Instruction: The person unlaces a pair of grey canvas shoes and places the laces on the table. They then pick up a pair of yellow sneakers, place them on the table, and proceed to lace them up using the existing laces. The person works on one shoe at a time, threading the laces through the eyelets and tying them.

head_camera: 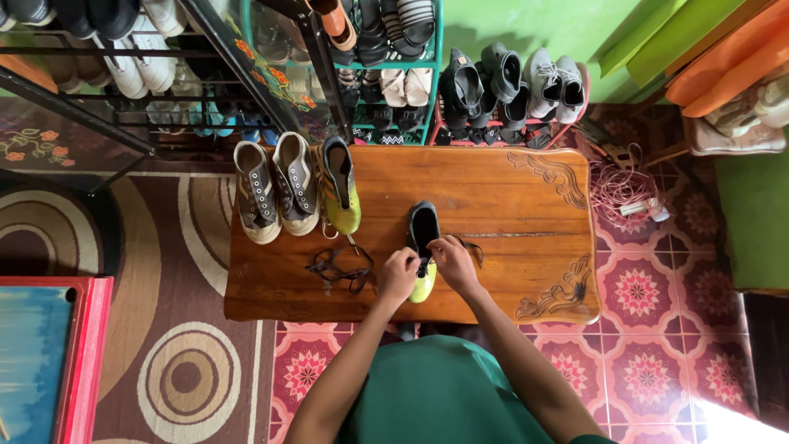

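both hands meet over one black and yellow-green shoe (423,247) lying near the front edge of the wooden table (509,205), toe toward the person. left hand (398,275) is curled closed at the shoe's lacing area, seemingly pinching a lace, while right hand (454,261) pinches at it from the other side (the grip itself is too small to see clearly). its matching shoe (339,193) stands with a grey pair (276,196) at the back left, out of the way. a loose dark lace (339,270) lies just left of the hands.
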